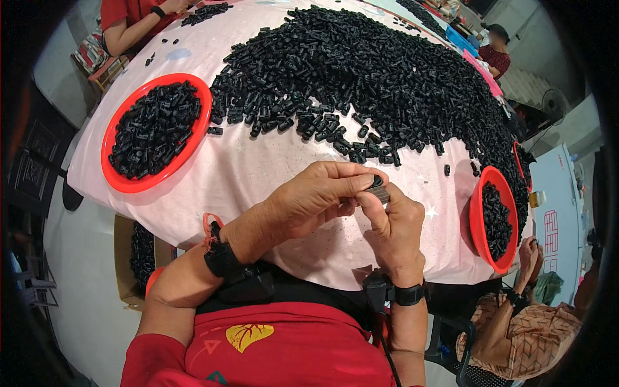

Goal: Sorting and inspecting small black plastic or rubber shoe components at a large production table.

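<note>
My two hands meet over the near edge of a cloth-covered table [258, 168]. My left hand [309, 197] pinches a small black plastic part [377, 181] between thumb and fingers. Against it, my right hand [396, 222] grips a small flat grey-brown piece [380, 193] under its thumb; its kind does not show. Fingers cover most of both things. Beyond my hands spreads a large heap of black plastic parts [342, 64], short and tube-like, with several loose ones at its near edge.
A red basin [205, 106] full of black parts stands at the left, another red basin [477, 219] at the right. Below the table's left side is a cardboard box [127, 284] with more parts. Other people sit at far left [132, 29], far right [496, 55] and near right [509, 329].
</note>
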### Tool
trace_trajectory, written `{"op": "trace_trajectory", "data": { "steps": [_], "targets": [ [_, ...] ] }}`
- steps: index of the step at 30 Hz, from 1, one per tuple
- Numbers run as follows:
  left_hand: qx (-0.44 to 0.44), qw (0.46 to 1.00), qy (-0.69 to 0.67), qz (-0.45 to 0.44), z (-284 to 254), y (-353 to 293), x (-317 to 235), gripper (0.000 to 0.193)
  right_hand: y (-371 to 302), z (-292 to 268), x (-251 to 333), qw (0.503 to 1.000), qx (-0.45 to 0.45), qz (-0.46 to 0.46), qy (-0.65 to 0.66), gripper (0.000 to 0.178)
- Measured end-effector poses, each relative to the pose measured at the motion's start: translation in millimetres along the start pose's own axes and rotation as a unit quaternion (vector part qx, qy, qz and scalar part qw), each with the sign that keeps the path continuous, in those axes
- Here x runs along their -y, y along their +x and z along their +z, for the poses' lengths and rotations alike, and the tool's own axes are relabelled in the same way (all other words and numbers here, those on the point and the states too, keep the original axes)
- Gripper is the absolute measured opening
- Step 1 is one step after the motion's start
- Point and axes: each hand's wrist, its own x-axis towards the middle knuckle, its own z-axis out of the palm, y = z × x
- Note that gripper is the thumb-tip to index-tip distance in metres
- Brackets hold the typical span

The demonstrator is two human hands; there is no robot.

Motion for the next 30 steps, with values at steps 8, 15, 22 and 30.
{"op": "trace_trajectory", "data": {
  "steps": [8,15,22,30],
  "targets": [
    [-0.014,0.999,0.011,-0.029,-3.5,-0.9,-6.0,0.028,3.1,-8.5,14.3,0.988,-0.016,0.009,0.154,0.021],
    [-0.037,0.999,0.015,-0.018,-0.9,-2.4,-8.3,0.024,3.3,-9.6,11.1,0.985,0.005,0.031,0.172,0.020],
    [0.010,0.998,0.036,0.057,-4.5,-1.2,-9.1,0.032,3.2,-8.4,13.7,0.983,-0.086,0.031,0.159,0.010],
    [0.001,0.998,0.025,0.052,-10.2,4.3,-1.6,0.030,-1.4,-2.0,19.8,0.993,-0.044,-0.007,0.112,0.012]
  ]
}}
